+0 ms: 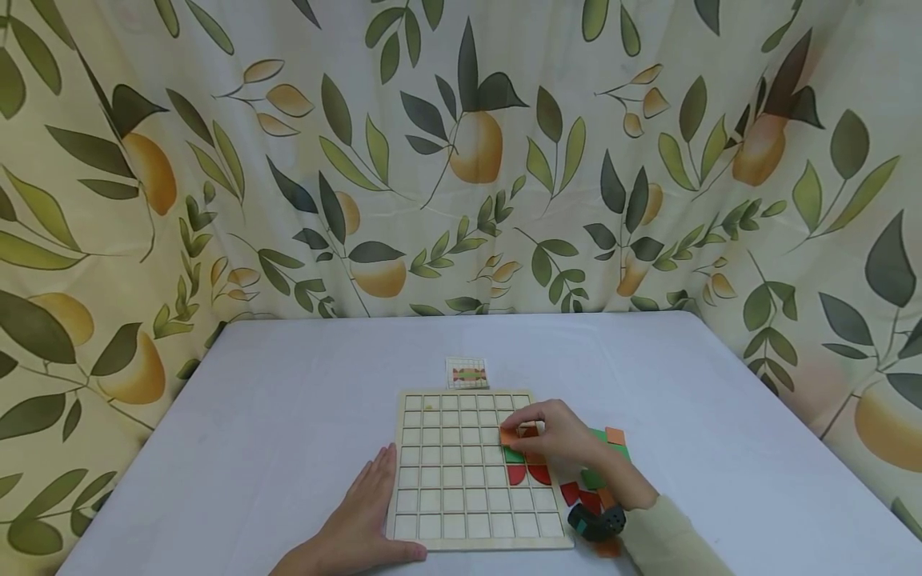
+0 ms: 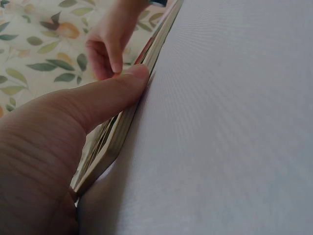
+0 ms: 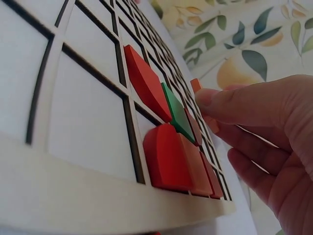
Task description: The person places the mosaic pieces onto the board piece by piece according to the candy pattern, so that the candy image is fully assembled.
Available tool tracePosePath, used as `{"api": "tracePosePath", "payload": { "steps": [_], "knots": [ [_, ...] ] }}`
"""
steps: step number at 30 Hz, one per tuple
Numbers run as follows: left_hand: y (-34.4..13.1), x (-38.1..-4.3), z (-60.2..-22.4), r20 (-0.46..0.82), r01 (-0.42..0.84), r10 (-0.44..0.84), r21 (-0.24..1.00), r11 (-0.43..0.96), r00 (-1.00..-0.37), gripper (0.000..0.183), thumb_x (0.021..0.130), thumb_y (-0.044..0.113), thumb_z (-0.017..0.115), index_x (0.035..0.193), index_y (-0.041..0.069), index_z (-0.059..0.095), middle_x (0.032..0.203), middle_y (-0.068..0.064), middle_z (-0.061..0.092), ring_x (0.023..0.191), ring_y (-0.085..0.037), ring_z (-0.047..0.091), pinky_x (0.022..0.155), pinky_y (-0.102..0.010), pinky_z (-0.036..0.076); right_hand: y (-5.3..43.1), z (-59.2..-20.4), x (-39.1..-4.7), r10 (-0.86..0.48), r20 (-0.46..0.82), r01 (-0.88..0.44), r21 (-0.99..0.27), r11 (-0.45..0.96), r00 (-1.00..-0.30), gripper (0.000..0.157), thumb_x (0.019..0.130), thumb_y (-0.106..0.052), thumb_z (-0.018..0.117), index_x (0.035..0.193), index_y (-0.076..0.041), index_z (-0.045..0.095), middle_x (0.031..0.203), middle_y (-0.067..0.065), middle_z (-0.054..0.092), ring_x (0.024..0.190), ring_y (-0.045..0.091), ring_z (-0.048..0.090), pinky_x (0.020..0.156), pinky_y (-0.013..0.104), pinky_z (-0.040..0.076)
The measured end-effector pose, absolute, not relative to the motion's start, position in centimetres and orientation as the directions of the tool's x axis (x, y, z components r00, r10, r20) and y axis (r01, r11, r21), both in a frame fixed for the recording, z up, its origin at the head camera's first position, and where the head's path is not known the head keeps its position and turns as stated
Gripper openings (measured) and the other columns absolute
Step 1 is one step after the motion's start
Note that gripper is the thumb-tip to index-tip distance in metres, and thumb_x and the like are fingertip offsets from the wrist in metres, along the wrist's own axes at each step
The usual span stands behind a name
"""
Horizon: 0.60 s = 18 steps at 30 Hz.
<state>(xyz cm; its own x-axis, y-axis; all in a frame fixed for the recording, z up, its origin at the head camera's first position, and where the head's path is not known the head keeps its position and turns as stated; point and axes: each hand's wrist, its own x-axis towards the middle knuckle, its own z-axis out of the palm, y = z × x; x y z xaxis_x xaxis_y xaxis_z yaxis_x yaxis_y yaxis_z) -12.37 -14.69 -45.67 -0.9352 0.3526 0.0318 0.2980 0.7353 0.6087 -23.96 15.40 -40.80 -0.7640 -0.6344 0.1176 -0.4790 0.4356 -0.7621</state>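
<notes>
A wooden grid board [image 1: 450, 480] lies flat on the table in the head view. Along its left edge rests my left hand [image 1: 356, 512], fingers straight and thumb against the front edge. Over the right part of the grid, my right hand [image 1: 562, 436] pinches a small orange tile [image 1: 507, 436] between thumb and fingers. In the right wrist view that tile's end [image 3: 196, 85] shows above the thumb. Just in front of it a green tile [image 1: 515, 456] and rounded red tiles [image 1: 516, 475] sit in grid cells. My right hand partly hides other tiles there.
Loose red, green and orange tiles [image 1: 591, 502] lie right of the board, partly under my right forearm, which wears a black wrist device [image 1: 596, 522]. A small pattern card [image 1: 467, 373] lies behind the board. A leaf-and-fruit curtain [image 1: 461, 232] hangs behind the white table [image 1: 288, 416].
</notes>
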Motion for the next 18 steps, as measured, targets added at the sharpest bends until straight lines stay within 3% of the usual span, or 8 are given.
{"api": "tracePosePath", "payload": {
  "steps": [4, 9, 18],
  "knots": [
    [-14.7, -12.4, -45.7, 0.020, 0.288, 0.348, 0.609, 0.739, -0.937, 0.131, 0.060, 0.075, 0.063, 0.145, -0.003, 0.002, 0.152, -0.016, 0.005, 0.139, -0.025, 0.000, 0.108, -0.038, -0.002, 14.8, -40.9, -24.1, -0.635, 0.118, -0.477, -0.766, 0.431, -0.763, 0.022, 0.080, -0.003, 0.070, 0.102, -0.001, 0.070, 0.099, 0.008, 0.068, 0.095, 0.027, 0.060, 0.085, 0.045, 0.047],
    [-14.7, -12.4, -45.6, 0.034, 0.312, 0.364, 0.594, 0.741, -0.931, 0.130, 0.062, 0.074, 0.063, 0.144, -0.006, 0.003, 0.151, -0.020, 0.006, 0.138, -0.029, 0.002, 0.107, -0.050, 0.006, 15.0, -42.5, -25.3, -0.655, 0.165, -0.524, -0.752, 0.400, -0.737, 0.021, 0.080, -0.010, 0.071, 0.101, -0.006, 0.071, 0.099, 0.000, 0.068, 0.096, 0.019, 0.061, 0.082, 0.035, 0.050],
    [-14.7, -12.4, -45.7, 0.043, 0.320, 0.370, 0.596, 0.736, -0.928, 0.129, 0.063, 0.072, 0.064, 0.144, -0.007, 0.003, 0.151, -0.020, 0.006, 0.138, -0.029, 0.002, 0.107, -0.051, 0.006, 14.2, -42.6, -25.3, -0.655, 0.161, -0.529, -0.740, 0.415, -0.738, 0.021, 0.080, -0.010, 0.072, 0.101, -0.006, 0.071, 0.100, 0.000, 0.068, 0.097, 0.017, 0.060, 0.082, 0.031, 0.049]
  ]
}}
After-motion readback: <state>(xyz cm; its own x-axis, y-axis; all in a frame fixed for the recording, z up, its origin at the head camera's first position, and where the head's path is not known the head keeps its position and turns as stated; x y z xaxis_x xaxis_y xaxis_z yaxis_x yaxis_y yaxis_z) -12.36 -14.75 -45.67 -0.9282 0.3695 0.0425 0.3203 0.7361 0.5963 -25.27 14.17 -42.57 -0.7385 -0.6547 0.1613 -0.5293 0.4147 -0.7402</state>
